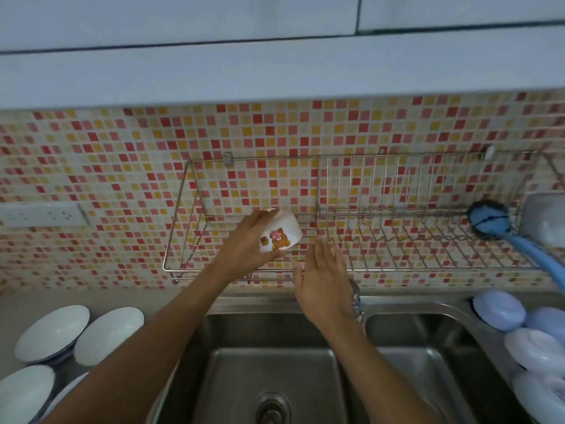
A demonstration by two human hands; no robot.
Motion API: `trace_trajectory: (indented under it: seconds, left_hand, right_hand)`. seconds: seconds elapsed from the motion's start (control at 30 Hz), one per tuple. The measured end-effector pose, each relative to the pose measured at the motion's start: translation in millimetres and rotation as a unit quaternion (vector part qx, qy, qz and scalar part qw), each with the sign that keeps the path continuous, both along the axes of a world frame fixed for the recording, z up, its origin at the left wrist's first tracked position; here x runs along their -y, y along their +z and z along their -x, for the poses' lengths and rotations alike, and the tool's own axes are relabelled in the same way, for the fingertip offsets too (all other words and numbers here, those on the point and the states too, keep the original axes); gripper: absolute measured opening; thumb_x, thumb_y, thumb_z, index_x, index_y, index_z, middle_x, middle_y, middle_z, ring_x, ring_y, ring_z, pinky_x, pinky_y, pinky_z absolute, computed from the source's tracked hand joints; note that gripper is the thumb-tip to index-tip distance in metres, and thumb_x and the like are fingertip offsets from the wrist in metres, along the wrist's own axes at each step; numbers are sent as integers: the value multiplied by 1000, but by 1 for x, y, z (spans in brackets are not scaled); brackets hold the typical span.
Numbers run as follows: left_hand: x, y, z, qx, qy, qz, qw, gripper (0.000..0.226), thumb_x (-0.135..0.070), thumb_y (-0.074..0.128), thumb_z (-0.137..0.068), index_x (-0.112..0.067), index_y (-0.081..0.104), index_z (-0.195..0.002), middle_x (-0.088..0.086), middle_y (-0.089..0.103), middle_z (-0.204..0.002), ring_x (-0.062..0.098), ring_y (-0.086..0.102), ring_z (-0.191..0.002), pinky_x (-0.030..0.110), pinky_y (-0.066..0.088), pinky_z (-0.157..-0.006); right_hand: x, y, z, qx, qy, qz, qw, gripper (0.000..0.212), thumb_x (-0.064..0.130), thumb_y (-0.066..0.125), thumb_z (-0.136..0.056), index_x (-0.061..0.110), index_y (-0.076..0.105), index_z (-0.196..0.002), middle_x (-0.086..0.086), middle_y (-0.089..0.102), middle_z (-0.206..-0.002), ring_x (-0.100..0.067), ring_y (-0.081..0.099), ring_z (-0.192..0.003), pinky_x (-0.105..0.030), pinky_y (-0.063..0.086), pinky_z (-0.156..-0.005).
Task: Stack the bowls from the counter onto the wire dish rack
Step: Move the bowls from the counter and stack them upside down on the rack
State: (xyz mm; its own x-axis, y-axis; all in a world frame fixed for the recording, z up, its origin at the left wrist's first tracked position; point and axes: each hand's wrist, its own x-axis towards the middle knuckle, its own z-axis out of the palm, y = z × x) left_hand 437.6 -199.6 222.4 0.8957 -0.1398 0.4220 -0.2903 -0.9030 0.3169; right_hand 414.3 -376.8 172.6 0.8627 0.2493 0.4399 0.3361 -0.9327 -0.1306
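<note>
My left hand [247, 240] grips a small white bowl with a bear picture [282, 232], tilted on its side over the left section of the wire dish rack [428, 264] on the tiled wall. My right hand [324, 280] is open, fingers spread, just right of and below the bowl, not touching it. Several white bowls [53, 332] [108, 335] [26, 393] sit on the counter at the lower left, partly hidden by my left arm.
A double steel sink [275, 362] lies below the rack with a tap behind my right hand. A blue brush [489, 220] hangs at the rack's right end. Pale blue lids or plates [501, 310] lie at the right. A socket strip [42, 214] is on the wall at left.
</note>
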Motion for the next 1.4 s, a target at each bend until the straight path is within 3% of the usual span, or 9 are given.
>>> trace_trajectory:
  seconds: [0.1,0.27,0.37,0.5,0.67,0.8,0.9,1.17,1.4]
  left_hand:
    - [4,-7,-11,-11,-23,-47,999,87,-47,77,-70,-21,36,-142,5,42,-143,25,41,-126,40,40,-106]
    - [8,-11,-18,-10,-43,-66,997,89,-42,84,-63,-21,42,-139,6,42,-139,26,40,-123,39,40,-103]
    - [7,-14,-17,-26,-50,-32,998,86,-40,83,-64,-22,42,-138,5,41,-141,25,37,-126,38,37,-104]
    - [3,-18,-14,-60,-60,23,996,66,-40,75,-75,-24,49,-134,1,41,-146,22,36,-132,42,33,-110]
    - [-3,-17,0,-52,-22,36,998,63,-38,65,-85,-28,39,-141,-2,30,-154,20,28,-139,42,27,-115]
    - [-13,-26,25,-2,67,27,997,51,-36,52,-93,-29,38,-142,3,32,-153,24,32,-138,43,35,-110]
    - [-12,-30,29,-28,103,56,993,46,-32,50,-94,-30,40,-140,6,33,-152,28,39,-134,44,43,-103]
    - [7,-19,-3,-79,45,111,990,48,-20,60,-91,-28,47,-136,5,38,-150,25,36,-136,40,32,-111]
    - [5,-26,-20,-109,29,106,988,54,-27,57,-93,-31,36,-142,2,24,-157,26,29,-141,43,30,-112]
  right_hand:
    - [-1,0,0,8,-7,-19,1000,58,41,32,-97,-2,56,-129,-20,56,-134,-28,49,-131,-44,14,-116]
    - [-3,-1,-1,6,-19,-32,999,65,43,23,-97,-4,55,-130,-21,55,-136,-29,48,-131,-41,13,-116]
    - [-3,-4,-2,5,-21,-33,999,66,44,21,-98,-2,52,-133,-20,52,-139,-28,45,-134,-39,10,-116]
    - [-4,-5,-2,1,-26,-33,999,64,43,24,-97,-2,51,-134,-20,51,-140,-28,45,-134,-39,9,-117]
    - [-4,-5,-2,8,-25,-34,999,61,41,28,-97,-4,54,-130,-21,55,-135,-30,50,-130,-42,16,-116]
    - [-5,-5,-2,18,-33,-29,999,59,40,29,-97,-1,56,-129,-19,57,-134,-28,51,-129,-42,16,-115]
    - [-6,-6,-3,20,-34,-36,999,59,39,28,-97,-1,57,-129,-19,58,-133,-28,52,-128,-42,17,-116]
    - [-7,-9,-5,23,-41,-33,998,58,38,29,-98,-3,57,-128,-20,59,-131,-29,53,-127,-42,27,-116]
    - [-7,-13,-10,23,-46,-26,998,61,40,23,-98,0,56,-130,-18,56,-135,-27,50,-130,-39,19,-117]
